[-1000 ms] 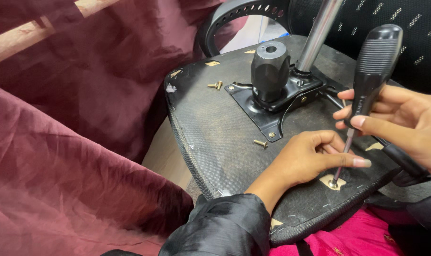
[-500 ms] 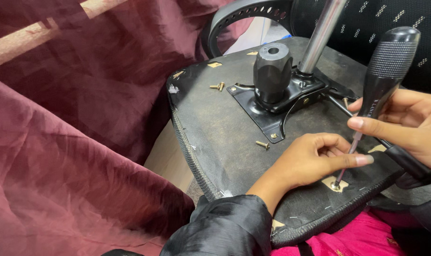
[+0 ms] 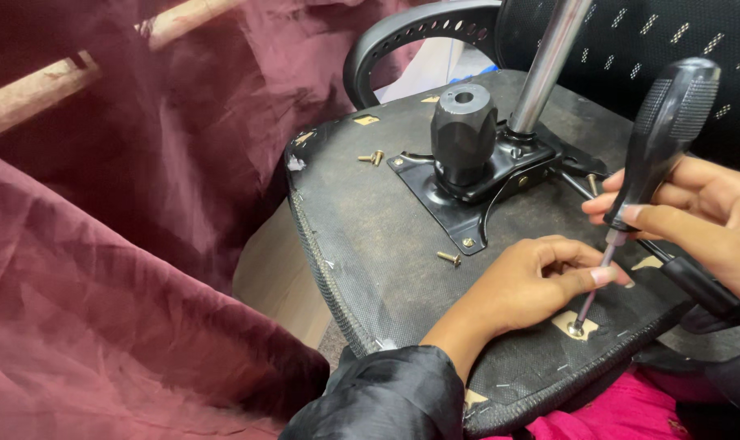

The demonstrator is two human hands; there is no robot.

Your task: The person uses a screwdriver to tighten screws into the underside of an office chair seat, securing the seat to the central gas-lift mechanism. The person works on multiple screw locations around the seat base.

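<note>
Screwdriver (image 3: pixel 661 134) in right hand (image 3: pixel 704 216), left hand (image 3: pixel 533 281) steadying shaft on screw (image 3: pixel 577 330)

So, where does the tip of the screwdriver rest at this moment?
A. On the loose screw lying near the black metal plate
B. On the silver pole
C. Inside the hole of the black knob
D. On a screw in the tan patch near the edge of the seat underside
D: the screwdriver, held by the right hand, meets a screw in the tan patch, with the left hand steadying its shaft.

Maroon curtain (image 3: pixel 125 269) hangs left of the upturned chair seat (image 3: pixel 370 236), a wooden rail (image 3: pixel 85 69) up behind it, pink cloth (image 3: pixel 630 411) peeking out below the seat's near edge.
</note>
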